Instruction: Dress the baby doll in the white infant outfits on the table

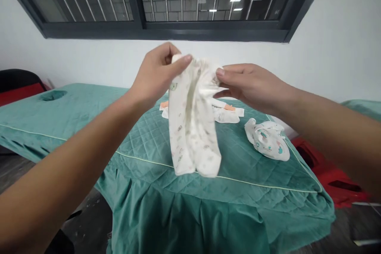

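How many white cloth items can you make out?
3: patterned pants held by the left hand and right hand, orange-trimmed clothing behind them, and a bunched cloth right of that. More may be hidden behind the pants or layered together.

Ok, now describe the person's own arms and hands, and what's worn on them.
The left hand and right hand are both ungloved, with no ring to be seen. The left forearm and right forearm are bare, with no sleeve, watch or bracelet in view. No bold markings stand out; finer details are too small to tell.
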`<state>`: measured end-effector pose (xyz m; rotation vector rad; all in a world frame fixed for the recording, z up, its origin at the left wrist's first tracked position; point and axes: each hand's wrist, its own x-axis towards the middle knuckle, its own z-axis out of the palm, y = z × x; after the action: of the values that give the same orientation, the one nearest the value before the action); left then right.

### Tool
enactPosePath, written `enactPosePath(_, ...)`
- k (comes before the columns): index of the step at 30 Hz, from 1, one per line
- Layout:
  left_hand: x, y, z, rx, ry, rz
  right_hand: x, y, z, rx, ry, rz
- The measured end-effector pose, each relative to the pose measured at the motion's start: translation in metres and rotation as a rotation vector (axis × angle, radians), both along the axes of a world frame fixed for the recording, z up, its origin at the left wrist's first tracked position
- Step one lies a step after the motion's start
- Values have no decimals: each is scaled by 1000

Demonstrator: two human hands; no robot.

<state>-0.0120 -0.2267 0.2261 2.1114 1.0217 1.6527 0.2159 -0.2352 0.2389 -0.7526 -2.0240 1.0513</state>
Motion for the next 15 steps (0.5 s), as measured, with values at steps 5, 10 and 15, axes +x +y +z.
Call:
enactPosePath(5, 8, -7, -11, 203, -136, -248, -35, -3, 4, 67, 157, 54)
enactPosePath(10, -4, 13, -73, -249, -69, 69, -46, 17, -8, 112, 172, 6)
enactPosePath(15, -27, 40, -154, -622, -321, 181, -42, 55, -52, 146, 85, -60)
